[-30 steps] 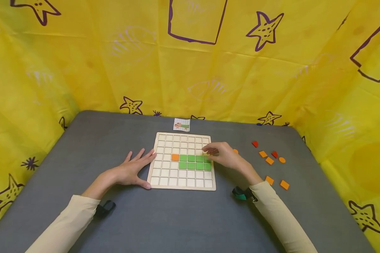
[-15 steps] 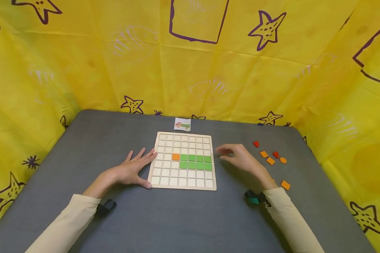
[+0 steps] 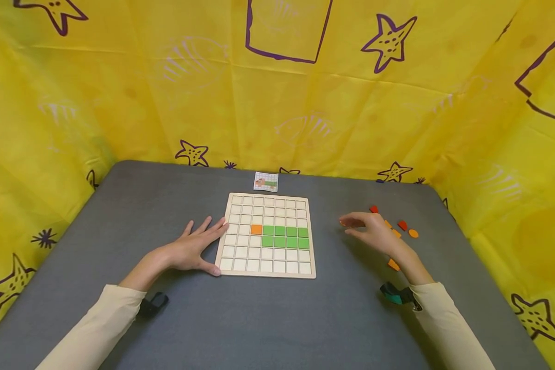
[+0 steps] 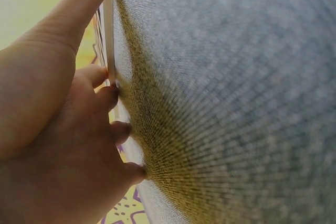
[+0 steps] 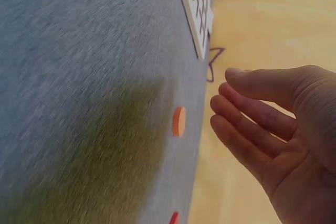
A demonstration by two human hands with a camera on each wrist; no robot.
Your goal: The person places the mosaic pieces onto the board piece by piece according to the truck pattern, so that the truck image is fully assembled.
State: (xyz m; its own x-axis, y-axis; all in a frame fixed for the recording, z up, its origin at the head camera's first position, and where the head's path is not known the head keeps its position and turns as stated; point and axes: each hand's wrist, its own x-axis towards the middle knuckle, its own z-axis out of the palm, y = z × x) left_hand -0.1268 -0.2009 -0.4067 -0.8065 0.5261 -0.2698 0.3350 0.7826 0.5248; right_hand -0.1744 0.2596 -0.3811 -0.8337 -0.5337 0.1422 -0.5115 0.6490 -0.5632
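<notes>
My left hand [image 3: 191, 251] lies with fingers spread at the left edge of a wooden grid board [image 3: 268, 276], its thumb and fingertips on the rim. Two rows of green square tiles [image 3: 279, 241] fill cells from the middle to the right side; one orange square tile [image 3: 256, 229] sits left of the upper row. My right hand [image 3: 374, 232] hovers right of the board, fingers loosely bent and holding nothing. In the right wrist view a round orange tile [image 5: 179, 121] lies on the table, near the fingertips; the hand covers it in the head view.
Right of my right hand lie loose pieces: red ones [image 3: 402, 225], a round orange one [image 3: 413, 234] and orange squares [image 3: 393, 264], some partly hidden by the hand and forearm. A small picture card [image 3: 265, 182] lies behind the board. Yellow cloth [image 3: 277, 103] hangs around the table.
My right hand has moved right, from the green tile at the board's right edge to above the table by the loose pieces. My left hand stays on the board.
</notes>
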